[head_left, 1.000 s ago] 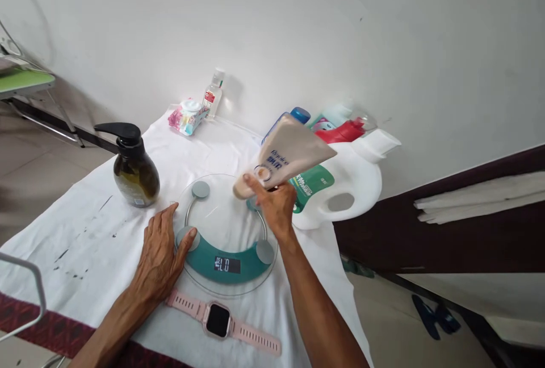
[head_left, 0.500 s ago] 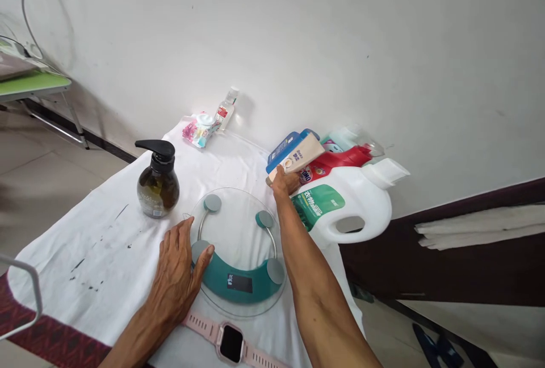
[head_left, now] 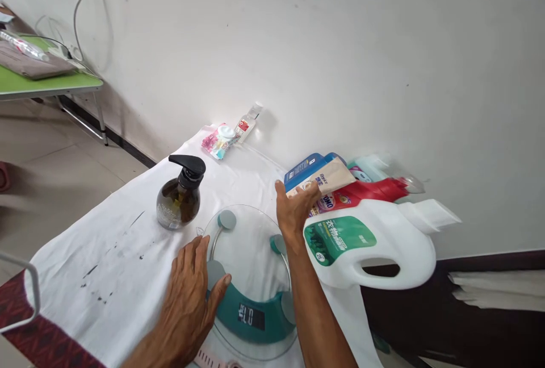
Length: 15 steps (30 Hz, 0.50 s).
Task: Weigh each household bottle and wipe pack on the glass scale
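My left hand [head_left: 189,283] lies with fingers stretched and thumb apart on the left edge of a round glass bathroom scale [head_left: 251,260]. The scale's dark display shows lit characters. My right hand [head_left: 296,212] is at the lower end of a beige bottle [head_left: 330,176], its thumb and fingers spread apart; whether the fingertips still touch the bottle is hard to see. That bottle lies tilted against blue bottles [head_left: 303,168] and a red OMO bottle [head_left: 374,190]. Beside my right forearm lies a large white detergent jug [head_left: 398,243] with a green label.
A dark pump bottle [head_left: 179,203] stands left of the scale on the white cloth [head_left: 114,231]. Toward the wall are a pink wipes pack [head_left: 217,139] and a small clear bottle [head_left: 246,125]. A pink watch strap [head_left: 208,358] shows below the scale. A green table [head_left: 46,81] stands far left.
My right hand has loosened from the beige bottle, its fingers now spread. The scale's display has lit up with larger characters. The view has shifted, and the watch is mostly out of frame.
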Tool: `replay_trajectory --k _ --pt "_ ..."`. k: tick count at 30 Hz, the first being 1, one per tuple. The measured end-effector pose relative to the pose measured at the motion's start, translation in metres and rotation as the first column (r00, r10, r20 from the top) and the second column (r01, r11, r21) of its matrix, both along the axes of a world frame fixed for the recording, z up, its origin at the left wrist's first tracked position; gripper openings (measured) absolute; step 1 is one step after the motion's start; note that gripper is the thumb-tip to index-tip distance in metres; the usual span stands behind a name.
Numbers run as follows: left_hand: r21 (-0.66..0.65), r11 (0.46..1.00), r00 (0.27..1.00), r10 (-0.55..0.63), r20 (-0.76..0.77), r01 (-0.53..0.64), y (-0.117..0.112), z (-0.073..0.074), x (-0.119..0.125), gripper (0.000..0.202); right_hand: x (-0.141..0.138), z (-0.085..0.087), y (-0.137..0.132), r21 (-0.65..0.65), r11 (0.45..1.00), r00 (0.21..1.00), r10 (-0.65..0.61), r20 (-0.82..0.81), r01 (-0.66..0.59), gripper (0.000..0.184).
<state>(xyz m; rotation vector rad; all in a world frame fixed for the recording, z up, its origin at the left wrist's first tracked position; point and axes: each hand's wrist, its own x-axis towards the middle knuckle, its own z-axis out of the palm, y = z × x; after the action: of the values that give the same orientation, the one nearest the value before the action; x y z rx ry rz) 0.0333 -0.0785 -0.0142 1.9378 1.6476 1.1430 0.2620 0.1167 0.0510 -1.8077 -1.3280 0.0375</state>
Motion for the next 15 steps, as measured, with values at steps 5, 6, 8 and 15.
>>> replay_trajectory --k 5,6,8,15 --pt "-0.047 0.999 1.000 -0.010 -0.001 0.010 0.000 -0.006 0.002 0.060 -0.050 0.020 0.092 -0.018 0.984 0.983 0.177 -0.049 -0.178 0.095" --pt "-0.060 0.998 1.000 0.013 0.013 -0.012 0.000 -0.007 0.004 0.059 -0.058 0.023 0.117 -0.032 0.982 0.981 0.181 -0.067 -0.184 0.095" --pt "-0.082 0.995 0.997 0.067 0.034 -0.064 0.001 -0.010 0.010 0.058 -0.072 0.027 0.164 -0.056 0.984 0.980 0.164 -0.110 -0.171 0.095" --pt "-0.014 0.996 0.992 0.082 -0.092 -0.084 0.007 -0.035 0.021 0.077 -0.100 0.018 0.266 -0.132 0.990 0.971 0.023 -0.240 -0.056 0.085"
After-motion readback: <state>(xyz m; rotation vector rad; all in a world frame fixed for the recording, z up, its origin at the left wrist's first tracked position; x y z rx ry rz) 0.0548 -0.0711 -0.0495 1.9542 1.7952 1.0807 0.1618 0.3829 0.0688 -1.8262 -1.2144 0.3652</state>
